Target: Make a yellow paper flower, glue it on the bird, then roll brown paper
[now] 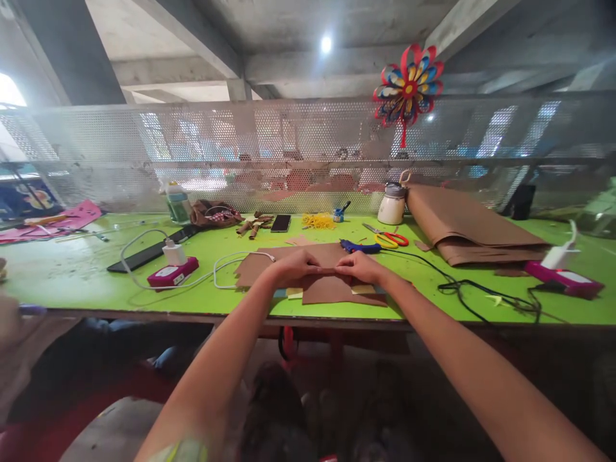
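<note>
On a green table, my left hand [299, 264] and my right hand [359, 266] pinch a folded or rolled edge of a sheet of brown paper [337, 294] from its two sides. More brown paper [260, 266] lies flat beneath and behind my hands. Pale yellow pieces [294, 293] peek out under the front sheet. Just beyond my right hand rests a blue glue gun [360, 247] with a black cord. Scissors [392, 239] with yellow and red handles lie farther back.
A stack of folded brown paper [476, 221] stands at right, near a magenta power strip [563, 278] and tangled black cord [505, 298]. Another power strip [173, 273] with a white charger is at left. Behind are a phone [281, 223], yellow strips [318, 221] and a white jar [391, 205].
</note>
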A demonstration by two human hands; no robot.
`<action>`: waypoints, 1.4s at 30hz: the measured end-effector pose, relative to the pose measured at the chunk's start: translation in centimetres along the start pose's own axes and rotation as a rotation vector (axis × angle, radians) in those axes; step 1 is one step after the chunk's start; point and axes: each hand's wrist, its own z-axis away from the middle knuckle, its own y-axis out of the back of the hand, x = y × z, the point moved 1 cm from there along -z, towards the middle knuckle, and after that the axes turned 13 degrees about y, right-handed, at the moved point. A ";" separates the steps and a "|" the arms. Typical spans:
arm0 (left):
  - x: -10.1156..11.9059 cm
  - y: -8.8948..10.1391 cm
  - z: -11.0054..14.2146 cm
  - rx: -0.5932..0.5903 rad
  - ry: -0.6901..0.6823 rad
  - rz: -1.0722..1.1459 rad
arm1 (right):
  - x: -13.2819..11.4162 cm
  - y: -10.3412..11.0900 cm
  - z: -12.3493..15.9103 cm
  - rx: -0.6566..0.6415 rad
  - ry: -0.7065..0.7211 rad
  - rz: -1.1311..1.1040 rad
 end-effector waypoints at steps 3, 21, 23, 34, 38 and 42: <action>0.1 -0.2 0.0 0.010 -0.015 -0.003 | -0.1 0.2 0.0 0.005 0.056 0.074; 0.2 -0.3 0.0 0.042 0.023 -0.019 | 0.1 -0.2 -0.1 0.014 0.102 0.145; 0.2 -0.2 0.1 0.041 0.041 -0.010 | 0.1 -0.1 -0.1 0.005 0.086 0.137; 1.0 -0.6 -0.4 0.012 -0.012 0.009 | -0.5 -0.1 -0.3 -0.025 0.078 0.083; 0.9 -0.8 -0.6 0.067 -0.065 0.018 | -0.4 -0.1 -0.2 -0.040 0.062 0.096; 0.6 -0.6 -0.2 0.061 -0.096 0.040 | -0.7 0.1 0.0 -0.046 0.021 0.088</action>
